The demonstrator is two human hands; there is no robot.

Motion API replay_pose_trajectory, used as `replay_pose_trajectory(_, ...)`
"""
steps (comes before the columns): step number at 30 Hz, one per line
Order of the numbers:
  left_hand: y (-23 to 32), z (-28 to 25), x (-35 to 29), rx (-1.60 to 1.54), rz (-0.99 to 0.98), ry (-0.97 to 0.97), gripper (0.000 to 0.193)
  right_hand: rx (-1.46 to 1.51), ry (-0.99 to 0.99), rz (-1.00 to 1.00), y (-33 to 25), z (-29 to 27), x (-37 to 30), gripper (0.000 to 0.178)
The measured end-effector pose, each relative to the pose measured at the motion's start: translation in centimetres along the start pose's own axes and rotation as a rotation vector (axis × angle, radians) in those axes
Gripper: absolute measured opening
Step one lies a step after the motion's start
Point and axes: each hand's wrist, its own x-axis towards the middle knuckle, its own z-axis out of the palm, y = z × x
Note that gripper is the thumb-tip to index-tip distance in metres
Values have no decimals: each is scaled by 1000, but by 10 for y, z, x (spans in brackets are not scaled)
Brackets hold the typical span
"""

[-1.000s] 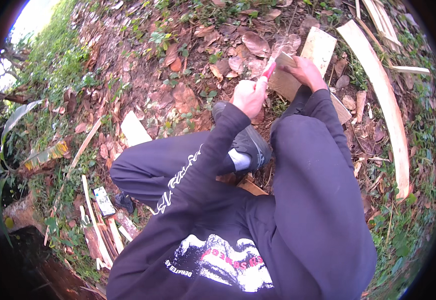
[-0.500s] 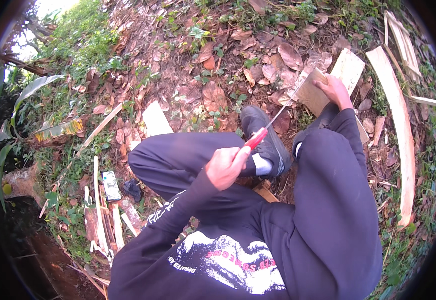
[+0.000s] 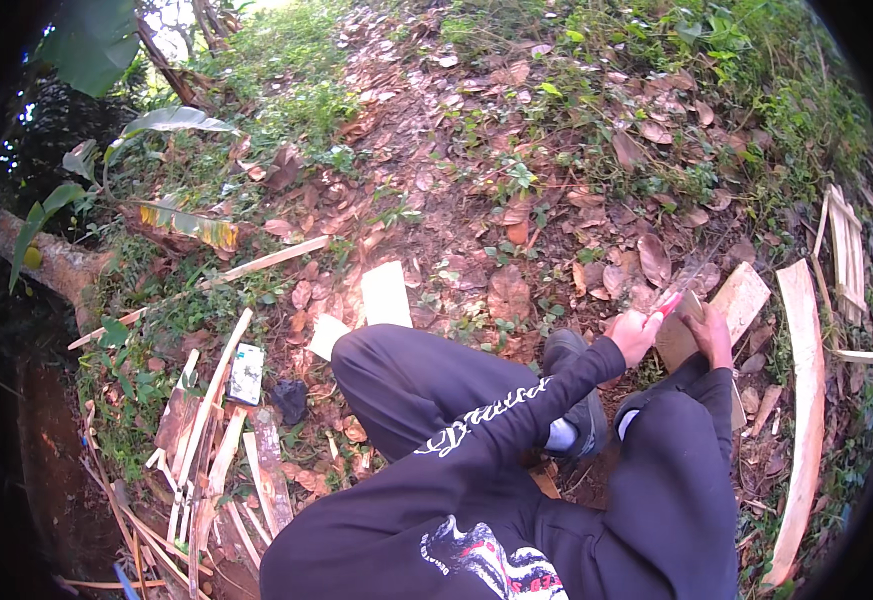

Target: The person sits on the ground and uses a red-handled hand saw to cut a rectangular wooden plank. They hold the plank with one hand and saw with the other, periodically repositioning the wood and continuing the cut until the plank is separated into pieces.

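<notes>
My left hand [image 3: 633,336] is closed round the red handle [image 3: 668,304] of a long, thin metal blade. The blade reaches past the top of a wooden board [image 3: 672,348]; it is blurred, and I cannot make out its edge. My right hand [image 3: 708,333] grips the upper part of that board, which leans upright by my right shoe. My two hands are close together, just apart. Behind the board a paler plank [image 3: 741,298] lies on the leaf-covered ground. My right forearm passes behind my raised right knee.
A long curved bark-edged slab [image 3: 802,400] lies at the right, with slats [image 3: 845,255] beyond it. Pale wood pieces [image 3: 386,296] lie past my left knee. At the left are several strips [image 3: 218,395], a small flat box [image 3: 246,374] and a dark crumpled thing [image 3: 290,400].
My left hand has moved forward and right with the red handle, up to the board, and the blade now extends beyond it. My right hand still holds the board. The view has shifted.
</notes>
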Motion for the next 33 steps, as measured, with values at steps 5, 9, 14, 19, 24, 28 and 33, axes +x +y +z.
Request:
replay_pose_trajectory(5,-4,0,10,65,-64,12,52,70,-52,-14,19,10,25,58)
replay_pose_trajectory(9,-5,2,-3,-82,-48,-111,53,57,-64,33,31,5,26,54)
replay_pose_trajectory(14,-37,-5,-46,-87,-146,-142,49,25,-25,29,58,17,38,54)
replay_pose_trajectory(19,-19,-42,-108,-110,-346,-206,49,14,-39,19,77,23,40,58)
replay_pose_trajectory(24,5,-72,-147,-120,-461,-137,48,37,-46,4,82,23,40,61)
replay_pose_trajectory(28,8,-71,-124,-191,-258,-76,45,82,-78,47,68,18,34,59)
replay_pose_trajectory(33,11,-26,-55,-384,-206,-77,45,18,-72,82,58,16,30,56)
